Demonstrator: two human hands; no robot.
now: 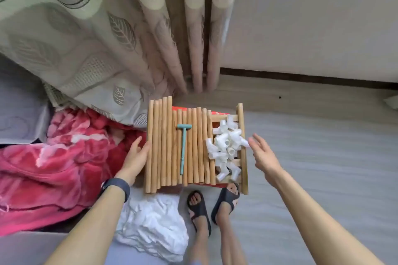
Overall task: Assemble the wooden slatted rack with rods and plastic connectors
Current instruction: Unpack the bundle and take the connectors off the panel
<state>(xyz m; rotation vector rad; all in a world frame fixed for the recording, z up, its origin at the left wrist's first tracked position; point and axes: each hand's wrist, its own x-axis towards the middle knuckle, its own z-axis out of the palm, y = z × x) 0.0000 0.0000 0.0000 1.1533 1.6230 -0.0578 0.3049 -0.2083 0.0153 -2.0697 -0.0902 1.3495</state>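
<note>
2 hands flank the parts stack; assembly is judged not yet begun. The wooden rods lie side by side in 1 loose row, apparently on a slatted panel whose right rail shows, all resting on a red support. The white plastic connectors are heaped between the rods and that rail, which likely keeps them from spilling. 1 teal mallet lies loose on top of the rods.

The left hand has its fingers straight against the outermost rod and grips nothing; it is probably steadying the row. The right hand has its fingers spread and relaxed just beside the heap and holds nothing; contact cannot be confirmed.

Risk: the unsecured rods could roll.
</note>
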